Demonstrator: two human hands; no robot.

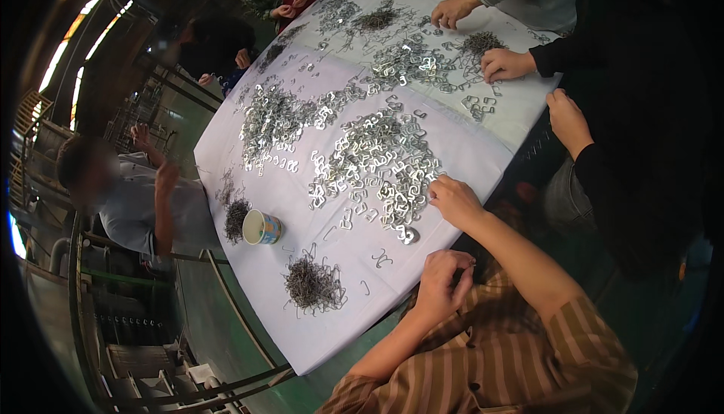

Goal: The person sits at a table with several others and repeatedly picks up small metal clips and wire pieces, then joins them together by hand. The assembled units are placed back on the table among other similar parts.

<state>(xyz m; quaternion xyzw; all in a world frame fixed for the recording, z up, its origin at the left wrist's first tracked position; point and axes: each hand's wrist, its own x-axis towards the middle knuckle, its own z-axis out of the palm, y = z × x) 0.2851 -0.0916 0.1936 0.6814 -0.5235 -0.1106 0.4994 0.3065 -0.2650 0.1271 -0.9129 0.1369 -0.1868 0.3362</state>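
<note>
My left hand (pixel 443 284) is held in front of my striped shirt at the table's near edge, thumb and fingers pinched together; anything between them is too small to make out. My right hand (pixel 457 201) reaches to the right edge of a heap of shiny bent metal pieces (pixel 377 154), its fingers curled together at the heap's rim. What those fingertips grip, if anything, is hidden. A tangle of dark thin wire hooks (pixel 311 284) lies to the left of my hands, with a few loose hooks (pixel 381 258) between.
A paper cup (pixel 262 228) stands near the left edge of the white-covered table (pixel 407 282). More metal pieces (pixel 275 124) and wire heaps (pixel 377 18) spread farther off. Co-workers' hands (pixel 507 64) work along the right and far edges; a person in grey (pixel 151 210) is at left.
</note>
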